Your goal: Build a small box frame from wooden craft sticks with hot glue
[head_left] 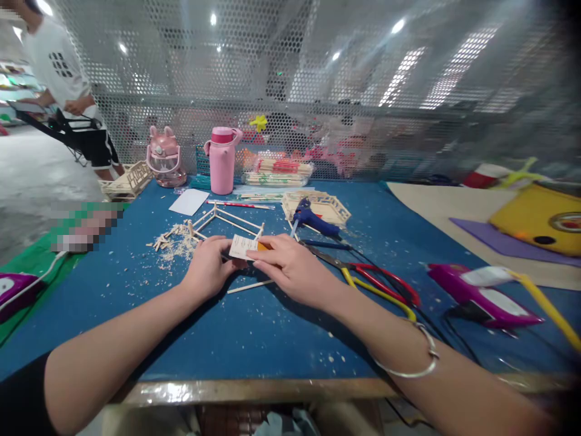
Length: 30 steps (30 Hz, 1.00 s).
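A small white box or card with printed lines and an orange part (244, 247) is between my two hands above the table. My left hand (209, 266) grips its left side, thumb and fingers closed. On the other side, my right hand (295, 266) pinches it with bent fingers. Just beyond them stands a thin wooden-stick frame (237, 221) with short uprights at its corners. A loose wooden stick (250, 287) lies on the blue table (200, 351) under the hands. Right of the frame, a blue glue gun (318, 219) rests against a finished-looking stick tray (338, 209).
Red-and-yellow-handled pliers or cutters (376, 281) and a purple device (485, 297) lie right. Wood scraps (177, 245) are heaped left. A pink flask (222, 160), a pink bottle (165, 158) and packed sticks (279, 172) stand before the perforated screen. A person (66, 79) is far left.
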Each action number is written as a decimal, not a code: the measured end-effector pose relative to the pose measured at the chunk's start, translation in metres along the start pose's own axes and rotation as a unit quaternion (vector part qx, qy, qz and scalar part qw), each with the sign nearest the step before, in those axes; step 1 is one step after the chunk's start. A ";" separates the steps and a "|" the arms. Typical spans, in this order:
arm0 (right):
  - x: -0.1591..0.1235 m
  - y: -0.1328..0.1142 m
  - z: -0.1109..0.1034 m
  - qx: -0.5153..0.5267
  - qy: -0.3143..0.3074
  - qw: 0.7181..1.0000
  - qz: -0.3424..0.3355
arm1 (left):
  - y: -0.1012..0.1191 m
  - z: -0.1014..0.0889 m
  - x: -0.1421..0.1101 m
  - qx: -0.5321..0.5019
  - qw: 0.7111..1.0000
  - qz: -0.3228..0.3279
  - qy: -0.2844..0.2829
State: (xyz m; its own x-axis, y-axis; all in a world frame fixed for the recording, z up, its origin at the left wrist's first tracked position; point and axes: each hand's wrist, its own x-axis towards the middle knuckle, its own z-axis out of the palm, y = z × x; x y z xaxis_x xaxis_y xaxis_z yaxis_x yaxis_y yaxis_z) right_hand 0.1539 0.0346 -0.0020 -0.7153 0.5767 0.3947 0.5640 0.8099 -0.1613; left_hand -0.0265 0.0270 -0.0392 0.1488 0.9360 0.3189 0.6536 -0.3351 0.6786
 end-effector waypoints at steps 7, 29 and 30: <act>0.002 -0.002 -0.003 -0.053 -0.011 0.999 -0.003 | -0.002 0.002 0.000 -0.002 0.999 -0.013 0.044; 0.006 0.000 -0.009 -0.141 -0.037 0.989 -0.013 | -0.003 -0.002 0.000 0.009 0.999 -0.047 0.024; 0.007 -0.001 -0.008 -0.156 -0.031 0.987 -0.018 | -0.003 -0.002 0.000 0.008 0.999 -0.044 0.026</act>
State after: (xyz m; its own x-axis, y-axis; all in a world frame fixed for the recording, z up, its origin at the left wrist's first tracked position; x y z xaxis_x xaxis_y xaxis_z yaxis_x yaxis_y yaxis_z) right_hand 0.1519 0.0371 0.0081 -0.7558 0.5613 0.3372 0.6303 0.7631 0.1426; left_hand -0.0304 0.0276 -0.0396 0.0517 0.9551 0.2917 0.6749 -0.2487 0.6948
